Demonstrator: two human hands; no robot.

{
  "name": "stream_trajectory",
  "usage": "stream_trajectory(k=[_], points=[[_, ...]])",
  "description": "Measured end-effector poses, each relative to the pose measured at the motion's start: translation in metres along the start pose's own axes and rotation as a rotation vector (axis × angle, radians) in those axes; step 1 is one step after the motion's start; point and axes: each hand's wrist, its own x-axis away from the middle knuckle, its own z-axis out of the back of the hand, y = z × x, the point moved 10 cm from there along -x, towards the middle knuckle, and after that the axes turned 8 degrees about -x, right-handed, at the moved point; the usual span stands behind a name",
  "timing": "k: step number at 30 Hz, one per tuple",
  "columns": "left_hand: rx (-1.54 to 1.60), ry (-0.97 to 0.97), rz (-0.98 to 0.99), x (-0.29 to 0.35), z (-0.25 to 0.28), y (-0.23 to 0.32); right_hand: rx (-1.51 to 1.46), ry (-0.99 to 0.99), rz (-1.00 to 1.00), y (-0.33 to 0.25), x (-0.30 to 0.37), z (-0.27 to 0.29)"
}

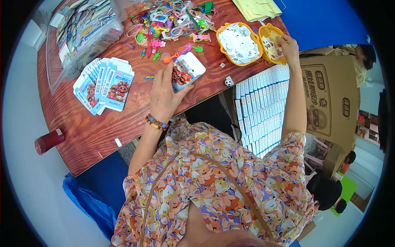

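My left hand [164,92] is closed around a small blue-and-white cardboard box [181,76] with cartoon figures, just above the wooden table. White flaps stand open at the box's upper end. Over the small yellow basket [267,29] at the table's right edge is my right hand [289,48], fingers bent together at its rim; what they hold, if anything, is hidden. Small pale and reddish pieces lie in that basket. Beside it, a larger orange-yellow basket [219,39] holds many small white packets [240,43]. A fanned stack of flattened blue boxes [117,88] lies to the left.
A heap of colourful small toys [168,26] covers the table's far middle. A clear bin [53,76] of packets stands far left, yellow papers [259,9] far right. A carton of rowed boxes [263,111] sits below the table edge; a brown carton [335,99] stands right.
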Motion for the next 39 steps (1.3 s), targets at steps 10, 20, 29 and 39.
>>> stream_trajectory(k=[10,20,29,39], points=[[0.024,0.017,-0.011,0.003,0.005,-0.002,-0.735,-0.124,-0.080,-0.087,0.049,-0.027],[-0.046,0.086,-0.020,0.004,0.014,0.004,-0.767,-0.516,0.188,-0.231,0.154,-0.134],[0.057,0.142,0.090,0.006,0.028,-0.009,-0.476,-0.254,0.569,-0.271,0.181,-0.137],[0.139,0.249,0.095,0.006,0.031,-0.011,-0.572,-0.284,0.471,-0.256,0.214,-0.168]])
